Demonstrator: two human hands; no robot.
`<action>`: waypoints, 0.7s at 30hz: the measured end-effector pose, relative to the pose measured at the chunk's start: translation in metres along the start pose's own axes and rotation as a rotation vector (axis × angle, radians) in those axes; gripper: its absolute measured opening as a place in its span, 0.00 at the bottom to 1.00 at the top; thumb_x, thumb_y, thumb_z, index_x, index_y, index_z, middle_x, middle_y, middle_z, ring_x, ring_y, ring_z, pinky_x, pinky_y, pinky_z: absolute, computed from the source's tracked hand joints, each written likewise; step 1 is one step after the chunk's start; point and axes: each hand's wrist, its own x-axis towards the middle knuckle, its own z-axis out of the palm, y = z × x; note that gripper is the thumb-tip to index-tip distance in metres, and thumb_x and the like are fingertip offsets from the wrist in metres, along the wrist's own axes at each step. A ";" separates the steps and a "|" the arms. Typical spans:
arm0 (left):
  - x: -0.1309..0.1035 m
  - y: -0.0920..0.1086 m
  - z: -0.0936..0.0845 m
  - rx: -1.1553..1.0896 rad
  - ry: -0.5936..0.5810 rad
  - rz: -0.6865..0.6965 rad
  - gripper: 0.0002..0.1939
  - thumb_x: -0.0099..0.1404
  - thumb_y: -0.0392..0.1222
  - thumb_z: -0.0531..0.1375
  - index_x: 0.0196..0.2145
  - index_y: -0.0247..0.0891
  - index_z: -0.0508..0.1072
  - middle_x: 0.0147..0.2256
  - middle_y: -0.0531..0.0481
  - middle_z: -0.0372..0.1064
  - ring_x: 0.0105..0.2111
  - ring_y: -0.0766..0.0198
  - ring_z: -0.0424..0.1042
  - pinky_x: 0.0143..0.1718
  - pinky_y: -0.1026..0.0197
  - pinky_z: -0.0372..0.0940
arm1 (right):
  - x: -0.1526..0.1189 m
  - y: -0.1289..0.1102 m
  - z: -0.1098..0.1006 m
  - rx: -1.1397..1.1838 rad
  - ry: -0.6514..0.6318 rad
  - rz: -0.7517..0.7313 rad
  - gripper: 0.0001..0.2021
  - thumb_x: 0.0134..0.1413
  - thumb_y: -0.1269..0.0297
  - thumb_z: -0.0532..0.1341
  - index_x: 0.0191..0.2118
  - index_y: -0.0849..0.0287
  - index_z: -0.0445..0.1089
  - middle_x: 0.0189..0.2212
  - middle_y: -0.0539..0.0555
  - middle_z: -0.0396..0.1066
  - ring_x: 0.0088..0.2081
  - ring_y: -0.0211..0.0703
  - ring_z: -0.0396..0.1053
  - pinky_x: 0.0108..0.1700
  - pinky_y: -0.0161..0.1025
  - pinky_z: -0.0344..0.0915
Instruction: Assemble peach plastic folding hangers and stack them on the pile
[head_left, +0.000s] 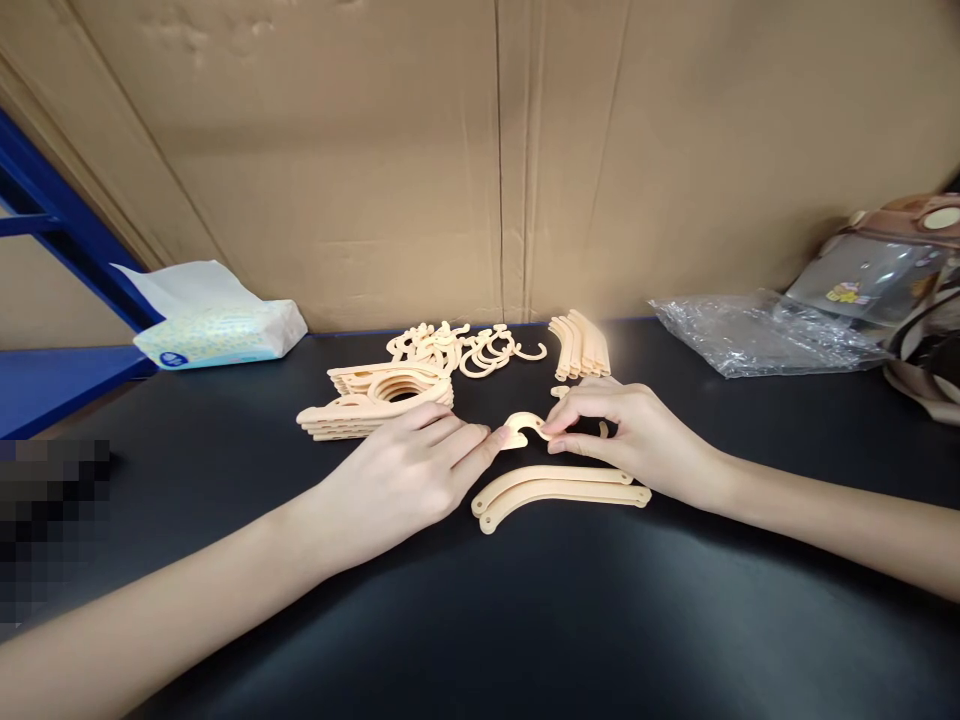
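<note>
My left hand (420, 462) and my right hand (634, 425) hold a small beige curved hanger piece (523, 422) between them, above the black table. The left fingertips grip its left end, and the right thumb and fingers pinch its right end. Just below lie two long, bent hanger arms (562, 492) side by side, with holes at their ends. Behind the right hand, a small beige part (559, 392) is partly covered. Beside the left hand rests a stack of folded hanger pieces (341, 412), its right part hidden by the fingers.
Loose hanger hooks (491, 352) lie in a heap at the back, left of a bundle of hanger arms (581, 345). A tissue pack (221, 325) sits at the left. Clear plastic wrap (757, 335) and a transparent bag (862, 280) are at the right. Cardboard (375, 160) stands behind.
</note>
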 end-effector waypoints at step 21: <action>-0.004 0.014 -0.004 -0.125 -0.151 -0.181 0.20 0.58 0.21 0.49 0.44 0.27 0.73 0.37 0.43 0.74 0.32 0.55 0.73 0.30 0.56 0.69 | -0.004 -0.006 0.001 -0.276 -0.029 -0.168 0.09 0.62 0.67 0.57 0.40 0.56 0.75 0.39 0.51 0.73 0.39 0.40 0.66 0.46 0.44 0.57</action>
